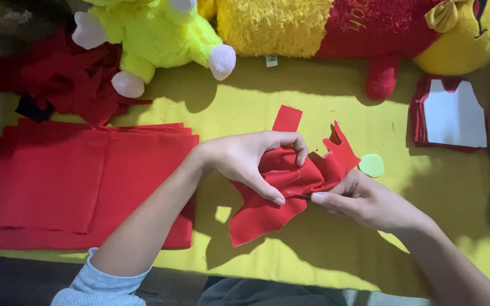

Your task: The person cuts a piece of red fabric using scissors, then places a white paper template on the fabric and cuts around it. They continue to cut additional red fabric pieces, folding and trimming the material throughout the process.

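Nearest the wearer, a pale blue-grey sleeve cuff (94, 283) shows at about seven o'clock, and from it the left forearm runs up toward the middle of the yellow table cover (290, 255). At the centre both hands meet on a cut piece of red felt (262, 218), which lies crumpled on the cover with its lower flap spread toward six o'clock and a narrow tab poking up toward twelve. The left hand (245, 161) arches over the bunched part, fingers curled down around the fold and the thumb pressed along its lower edge, so it has a firm hold of the cloth. The right hand (370, 201), coming in from five o'clock, pinches the same fold between thumb and forefinger, the other fingers tucked under (whether they touch the felt I cannot tell). Just past the right hand, at about two o'clock, sits a small pale green disc (372, 165). Out at nine o'clock lies a flat stack of red fabric sheets (58, 187), with loose red scraps (63, 79) beyond it. At three o'clock a white template (453, 120) rests on more red pieces. Farthest off, along twelve o'clock, lie a neon yellow plush toy (154, 34) and a yellow-and-red stuffed toy (341, 25).
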